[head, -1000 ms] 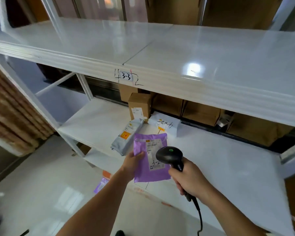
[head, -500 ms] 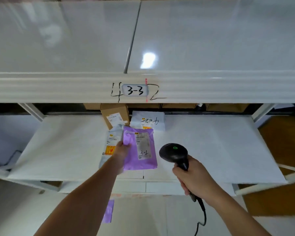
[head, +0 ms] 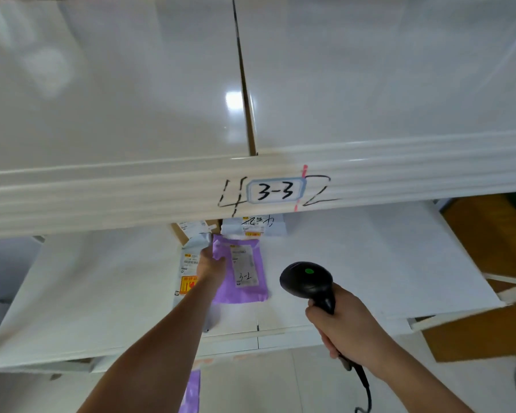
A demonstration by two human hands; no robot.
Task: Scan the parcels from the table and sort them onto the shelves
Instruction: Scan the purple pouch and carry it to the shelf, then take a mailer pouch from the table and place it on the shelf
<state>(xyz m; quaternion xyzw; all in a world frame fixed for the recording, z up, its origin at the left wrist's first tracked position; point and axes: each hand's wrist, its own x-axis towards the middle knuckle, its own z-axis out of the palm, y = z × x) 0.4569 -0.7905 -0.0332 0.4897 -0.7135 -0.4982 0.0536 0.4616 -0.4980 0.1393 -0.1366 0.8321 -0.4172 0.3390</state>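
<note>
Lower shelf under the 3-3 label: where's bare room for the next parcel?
Bare: right of the purple parcel to the lower shelf's right edge, and left of the grey parcel. Crowded: the centre back, where cardboard box and white parcel sit.

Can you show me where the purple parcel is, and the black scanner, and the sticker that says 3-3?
purple parcel (head: 241, 290): head view, on its lower plain purple part.
black scanner (head: 306, 277): head view, on its rounded head.
3-3 sticker (head: 276, 191): head view, on the written numbers.
</note>
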